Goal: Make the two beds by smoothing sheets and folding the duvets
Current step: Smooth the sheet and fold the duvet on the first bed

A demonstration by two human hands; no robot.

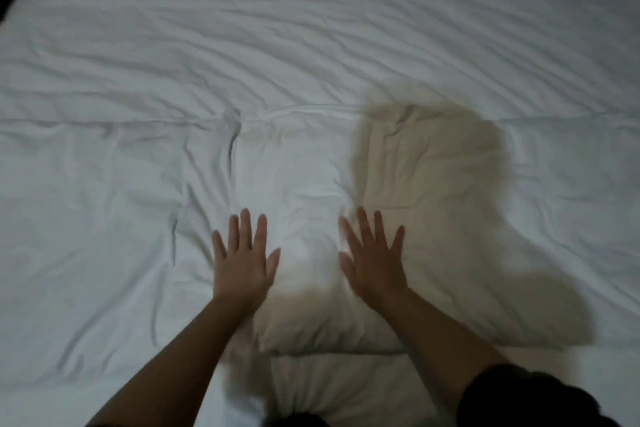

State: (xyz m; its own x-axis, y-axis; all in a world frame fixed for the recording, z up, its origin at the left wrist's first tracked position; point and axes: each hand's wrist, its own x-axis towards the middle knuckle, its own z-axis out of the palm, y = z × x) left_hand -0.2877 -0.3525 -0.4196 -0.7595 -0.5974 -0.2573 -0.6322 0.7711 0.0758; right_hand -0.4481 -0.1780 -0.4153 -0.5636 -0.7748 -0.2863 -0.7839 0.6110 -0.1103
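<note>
I see my left hand [244, 262] and right hand [372, 262] lying flat, fingers spread apart, side by side on the near middle of the rumpled white duvet [311, 80], which covers the whole bed.
</note>
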